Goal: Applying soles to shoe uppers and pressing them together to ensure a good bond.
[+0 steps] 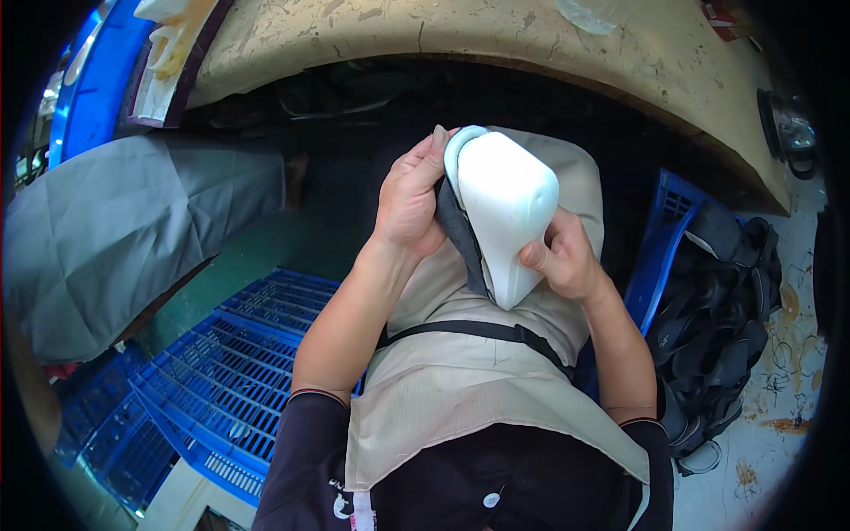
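Above my lap I hold a white shoe last (506, 195), smooth and tapered, tilted with its narrow end towards me. Dark grey fabric, apparently a shoe upper (458, 234), runs along its left side, and a pale blue rim (455, 152) curves round the far left end. My left hand (413, 195) is closed on that rim and the upper, thumb on top. From the right, my right hand (571, 257) grips the lower side of the last, its thumb lying on the white surface. The underside of the last is hidden.
A worn beige worktable (425, 31) curves across the far side. Blue slatted crates (221, 367) stand at my left. A blue basket (660, 239) and a heap of black shoe uppers (717, 327) are at my right. Another person's grey-covered leg (115, 239) is at far left.
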Demonstrator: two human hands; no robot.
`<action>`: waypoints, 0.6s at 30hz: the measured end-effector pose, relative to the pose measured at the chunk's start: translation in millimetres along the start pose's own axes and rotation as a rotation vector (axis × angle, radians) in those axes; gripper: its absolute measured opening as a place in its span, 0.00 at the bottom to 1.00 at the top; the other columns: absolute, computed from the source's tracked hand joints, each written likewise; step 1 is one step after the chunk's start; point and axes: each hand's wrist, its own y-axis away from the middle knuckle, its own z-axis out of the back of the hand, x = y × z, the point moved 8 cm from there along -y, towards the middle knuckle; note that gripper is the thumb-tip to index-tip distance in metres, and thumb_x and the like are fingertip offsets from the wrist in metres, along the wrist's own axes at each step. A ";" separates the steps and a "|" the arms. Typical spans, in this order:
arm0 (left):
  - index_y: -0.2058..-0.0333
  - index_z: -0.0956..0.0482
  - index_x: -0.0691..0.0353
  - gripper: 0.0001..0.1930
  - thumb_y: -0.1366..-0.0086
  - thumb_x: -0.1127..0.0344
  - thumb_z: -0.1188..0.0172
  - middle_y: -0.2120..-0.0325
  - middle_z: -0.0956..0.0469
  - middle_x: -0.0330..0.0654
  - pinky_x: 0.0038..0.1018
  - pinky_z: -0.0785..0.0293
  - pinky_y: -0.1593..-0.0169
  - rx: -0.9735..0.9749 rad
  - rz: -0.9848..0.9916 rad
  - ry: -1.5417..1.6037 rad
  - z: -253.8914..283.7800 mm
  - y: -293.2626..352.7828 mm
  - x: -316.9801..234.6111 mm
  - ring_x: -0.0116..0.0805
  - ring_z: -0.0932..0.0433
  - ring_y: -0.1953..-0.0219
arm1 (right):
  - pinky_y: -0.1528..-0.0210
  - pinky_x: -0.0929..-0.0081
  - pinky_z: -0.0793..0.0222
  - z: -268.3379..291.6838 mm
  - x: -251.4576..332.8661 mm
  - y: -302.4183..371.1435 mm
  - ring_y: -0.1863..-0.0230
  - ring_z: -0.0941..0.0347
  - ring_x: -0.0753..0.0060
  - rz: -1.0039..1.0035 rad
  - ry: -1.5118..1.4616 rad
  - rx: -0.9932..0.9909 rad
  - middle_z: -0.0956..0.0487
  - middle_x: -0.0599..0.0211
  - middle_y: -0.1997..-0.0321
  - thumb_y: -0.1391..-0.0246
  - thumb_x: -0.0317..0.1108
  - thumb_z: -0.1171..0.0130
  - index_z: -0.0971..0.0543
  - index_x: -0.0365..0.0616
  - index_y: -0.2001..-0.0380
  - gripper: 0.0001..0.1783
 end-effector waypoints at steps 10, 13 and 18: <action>0.49 0.21 0.67 0.19 0.22 0.54 0.47 0.62 0.17 0.43 0.20 0.22 0.61 -0.013 0.010 0.002 12.4 1.2 1.3 0.25 0.19 0.64 | 0.48 0.63 0.24 -9.0 -7.8 -3.7 0.56 0.19 0.55 -0.026 0.015 0.009 0.17 0.49 0.52 0.45 0.50 0.30 0.25 0.33 0.43 0.36; 0.49 0.21 0.67 0.19 0.22 0.54 0.47 0.61 0.18 0.43 0.20 0.22 0.61 -0.018 0.001 -0.018 13.8 -2.5 -4.6 0.25 0.20 0.64 | 0.48 0.63 0.24 -10.2 -5.3 -10.0 0.55 0.19 0.54 -0.024 0.026 0.012 0.17 0.49 0.52 0.45 0.50 0.30 0.25 0.33 0.42 0.36; 0.47 0.22 0.68 0.20 0.22 0.55 0.48 0.59 0.18 0.44 0.22 0.22 0.57 -0.038 -0.023 -0.037 7.3 -7.1 -15.3 0.27 0.21 0.60 | 0.47 0.63 0.25 -11.4 9.9 -16.2 0.54 0.19 0.54 -0.050 0.060 0.032 0.17 0.49 0.50 0.45 0.48 0.30 0.26 0.34 0.40 0.36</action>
